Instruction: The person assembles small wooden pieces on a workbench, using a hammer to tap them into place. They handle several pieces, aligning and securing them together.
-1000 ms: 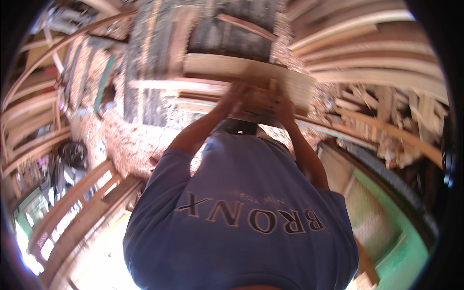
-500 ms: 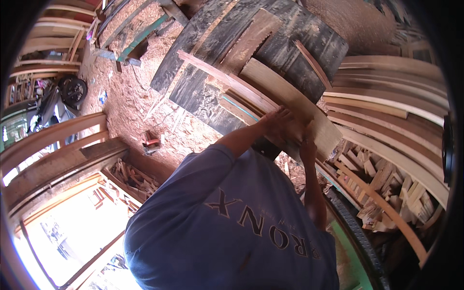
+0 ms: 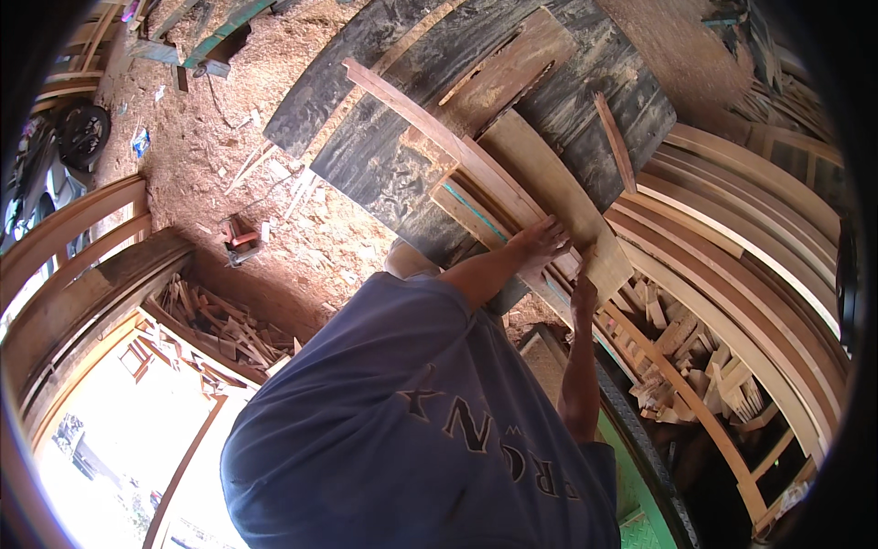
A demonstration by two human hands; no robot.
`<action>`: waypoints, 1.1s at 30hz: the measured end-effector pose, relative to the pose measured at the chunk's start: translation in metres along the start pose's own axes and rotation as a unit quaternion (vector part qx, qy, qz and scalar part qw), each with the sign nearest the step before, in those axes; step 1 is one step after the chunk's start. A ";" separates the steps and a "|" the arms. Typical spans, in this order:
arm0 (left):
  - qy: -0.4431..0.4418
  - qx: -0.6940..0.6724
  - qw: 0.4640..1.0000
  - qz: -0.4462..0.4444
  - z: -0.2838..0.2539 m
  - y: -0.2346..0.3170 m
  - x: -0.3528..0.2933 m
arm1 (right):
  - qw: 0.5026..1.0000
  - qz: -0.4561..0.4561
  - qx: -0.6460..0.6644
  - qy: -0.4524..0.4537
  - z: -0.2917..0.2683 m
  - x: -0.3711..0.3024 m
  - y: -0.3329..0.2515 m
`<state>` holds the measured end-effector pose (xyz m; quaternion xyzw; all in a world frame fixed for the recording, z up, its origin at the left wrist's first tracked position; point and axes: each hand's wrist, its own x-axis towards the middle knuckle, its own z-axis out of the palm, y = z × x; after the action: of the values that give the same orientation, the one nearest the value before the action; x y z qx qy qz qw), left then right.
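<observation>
A long, narrow reddish wooden strip [image 3: 412,110] lies slantwise over a dark, dusty tabletop [image 3: 366,188], one end reaching toward me. My left hand [image 3: 546,240] is closed over its near part, the fingers curled across the wood. Just nearer and to the right, my right hand [image 3: 583,282] is at the strip's near end, its fingers bent and partly hidden. Right beside the strip lies a wide, pale board [image 3: 549,178], close to both hands. On the strip's left is another piece of wood [image 3: 468,212] with a turquoise line along it.
A brown plank [image 3: 512,69] and a thin stick [image 3: 615,142] lie on the tabletop. Long boards [image 3: 732,238] are stacked at the right above offcuts [image 3: 704,357]. Sawdust covers the floor [image 3: 192,119], where a red-orange tool [image 3: 241,240] sits. A motorcycle wheel [image 3: 84,135] shows at far left.
The view has turned and shifted, so the floor and tool appear farther left. Both hands stay at the near end of the strip, now slightly lower against the wide board.
</observation>
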<state>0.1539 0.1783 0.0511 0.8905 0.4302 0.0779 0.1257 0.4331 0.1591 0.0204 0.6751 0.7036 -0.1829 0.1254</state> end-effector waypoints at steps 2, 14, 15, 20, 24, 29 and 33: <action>-0.012 0.009 1.000 -0.007 -0.002 -0.001 0.001 | 0.998 0.005 0.062 0.010 0.003 0.006 0.010; -0.045 -0.151 0.987 -0.021 0.031 0.004 0.007 | 0.859 0.137 0.492 -0.045 -0.019 0.029 0.025; -0.060 -0.124 0.990 -0.024 0.032 0.005 0.009 | 0.851 0.146 0.500 -0.062 -0.020 0.032 0.028; -0.002 -0.073 0.997 -0.017 0.024 0.009 0.015 | 0.843 0.062 0.529 -0.076 -0.013 0.034 0.027; 0.003 -0.087 0.996 -0.006 0.014 0.014 0.023 | 0.853 0.016 0.520 -0.046 -0.007 0.020 0.018; -0.101 -0.068 0.992 -0.044 0.004 0.024 0.035 | 0.881 -0.007 0.473 -0.021 -0.016 0.019 0.024; -0.108 -0.050 0.992 -0.041 -0.001 0.032 0.039 | 0.852 0.019 0.523 -0.034 -0.023 0.021 0.031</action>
<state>0.2012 0.1903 0.0624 0.8680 0.4455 -0.0025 0.2193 0.4641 0.1889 0.0292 0.6477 0.4865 -0.5439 -0.2191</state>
